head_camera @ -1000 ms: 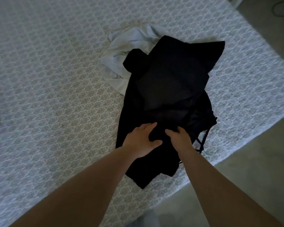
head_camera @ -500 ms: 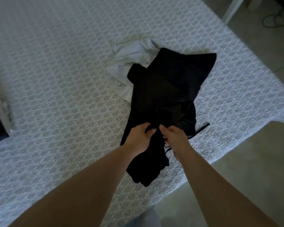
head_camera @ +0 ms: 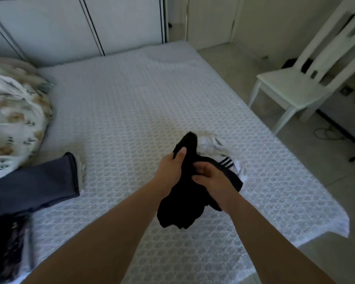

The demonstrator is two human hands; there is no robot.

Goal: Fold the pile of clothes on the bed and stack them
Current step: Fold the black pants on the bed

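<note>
both hands held a black garment above the bed

the left hand [head_camera: 171, 168] gripped the upper part of the black garment [head_camera: 181, 203], with the thumb laid over the cloth and the fingers curled behind it. the right hand [head_camera: 212, 182] held the same garment just beside it, its fingers [head_camera: 201, 168] curled into the dark cloth from the right side. the garment was bunched between the two hands, lifted off the bed [head_camera: 131, 103], and its lower end hung loose under the wrists.

just behind the hands a white garment with black stripes [head_camera: 217, 153] lay crumpled on the patterned bed cover, near the right edge of the bed. on the left side lay a folded dark grey garment [head_camera: 39, 185], and below it, at the corner of the view, another dark piece of clothing [head_camera: 4, 247], blurred. a flowered duvet [head_camera: 14, 115] was heaped at the far left. a white chair [head_camera: 299, 87] stood on the floor to the right of the bed.
</note>
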